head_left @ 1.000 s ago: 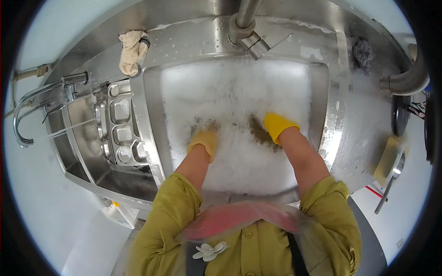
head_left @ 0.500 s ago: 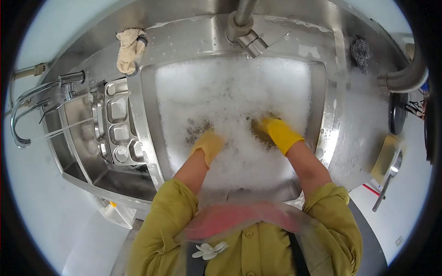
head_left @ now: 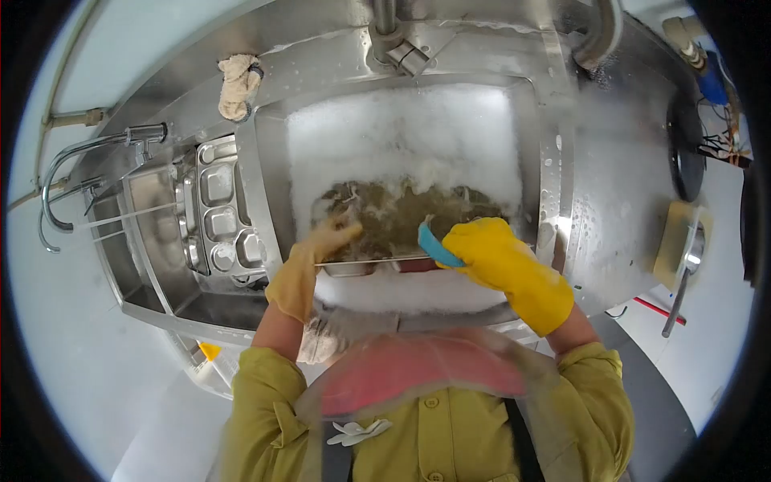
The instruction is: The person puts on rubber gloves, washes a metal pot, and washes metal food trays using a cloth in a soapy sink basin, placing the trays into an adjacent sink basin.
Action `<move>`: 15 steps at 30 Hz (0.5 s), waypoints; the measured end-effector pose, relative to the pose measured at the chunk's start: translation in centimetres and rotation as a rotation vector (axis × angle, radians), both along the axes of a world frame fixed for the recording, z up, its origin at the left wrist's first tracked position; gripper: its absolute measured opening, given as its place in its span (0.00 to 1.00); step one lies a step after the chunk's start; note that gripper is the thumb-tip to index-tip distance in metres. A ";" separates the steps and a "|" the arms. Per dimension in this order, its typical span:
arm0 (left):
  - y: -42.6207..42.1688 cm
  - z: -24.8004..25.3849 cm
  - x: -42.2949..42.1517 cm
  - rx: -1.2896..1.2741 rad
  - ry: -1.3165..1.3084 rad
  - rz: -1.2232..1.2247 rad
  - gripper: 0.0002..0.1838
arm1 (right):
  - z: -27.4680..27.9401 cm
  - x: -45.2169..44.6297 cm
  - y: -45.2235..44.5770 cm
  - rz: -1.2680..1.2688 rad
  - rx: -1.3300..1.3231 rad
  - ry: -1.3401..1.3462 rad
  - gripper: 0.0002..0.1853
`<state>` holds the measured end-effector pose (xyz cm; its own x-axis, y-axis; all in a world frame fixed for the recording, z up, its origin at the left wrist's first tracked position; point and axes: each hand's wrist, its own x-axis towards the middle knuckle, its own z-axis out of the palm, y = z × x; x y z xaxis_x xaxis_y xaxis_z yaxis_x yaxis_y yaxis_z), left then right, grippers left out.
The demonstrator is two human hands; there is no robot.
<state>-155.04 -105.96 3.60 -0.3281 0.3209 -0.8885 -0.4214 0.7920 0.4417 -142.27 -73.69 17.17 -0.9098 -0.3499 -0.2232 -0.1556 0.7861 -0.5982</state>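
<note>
My left hand [head_left: 309, 261], in a pale yellow rubber glove and smeared by motion, grips the left end of a metal tray [head_left: 349, 269]. The tray is tilted on edge in the suds, with its thin rim showing and its lower part hidden. In a brighter yellow glove, my right hand [head_left: 498, 261] is closed on a blue scrubbing pad [head_left: 438, 245] near the tray's right part. Brownish water [head_left: 393, 217] shows between the hands where the foam has parted. White foam covers the rest of the sink [head_left: 271, 161].
In the left basin, compartment trays [head_left: 217, 185] stand beside a running curved tap [head_left: 60, 185]. A beige cloth [head_left: 237, 88] lies on the back ledge. A spout [head_left: 409, 58] overhangs the sink. At right are a ladle [head_left: 689, 265] and a dark round lid [head_left: 685, 153].
Both hands have come up out of the foam and nearer to me. The tray's rim and the blue scrubbing pad now show, and a brownish patch of water has opened.
</note>
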 end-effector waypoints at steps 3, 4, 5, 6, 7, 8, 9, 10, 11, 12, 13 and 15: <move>-3.0 -0.5 2.8 0.033 -0.397 0.194 0.33 | 4.0 0.7 0.0 0.096 0.056 0.188 0.11; -3.9 1.8 5.1 0.165 -0.404 0.362 0.31 | 5.1 0.9 0.1 0.124 0.067 0.234 0.13; -4.0 2.6 5.7 0.201 -0.408 0.483 0.30 | 6.3 1.1 0.2 0.131 0.123 0.301 0.14; -4.1 3.4 6.4 0.242 -0.411 0.602 0.29 | 7.5 1.3 0.4 0.136 0.176 0.367 0.15; -3.1 5.8 6.6 0.267 -0.403 0.716 0.27 | 8.1 1.7 0.4 0.141 0.229 0.433 0.16; -1.4 9.4 6.3 0.284 -0.383 0.805 0.26 | 7.5 2.4 0.4 0.143 0.194 0.455 0.17; 0.8 13.6 5.9 0.298 -0.361 0.876 0.24 | 6.1 3.4 0.4 0.145 0.158 0.478 0.17; 2.9 17.3 5.4 0.312 -0.335 0.926 0.23 | 4.9 4.3 0.4 0.150 0.122 0.500 0.17; 4.8 20.1 5.3 0.330 -0.285 0.967 0.21 | 4.1 4.8 0.2 0.148 0.123 0.513 0.17; 3.9 18.2 5.8 0.321 -0.398 0.976 0.20 | 3.4 5.2 0.1 0.145 0.123 0.524 0.17; 3.5 17.4 6.4 0.329 -0.367 0.951 0.19 | 2.6 5.7 0.0 0.137 0.123 0.533 0.17; 2.8 16.5 7.8 0.343 -0.312 0.892 0.19 | 0.5 6.3 1.4 0.184 0.135 0.249 0.17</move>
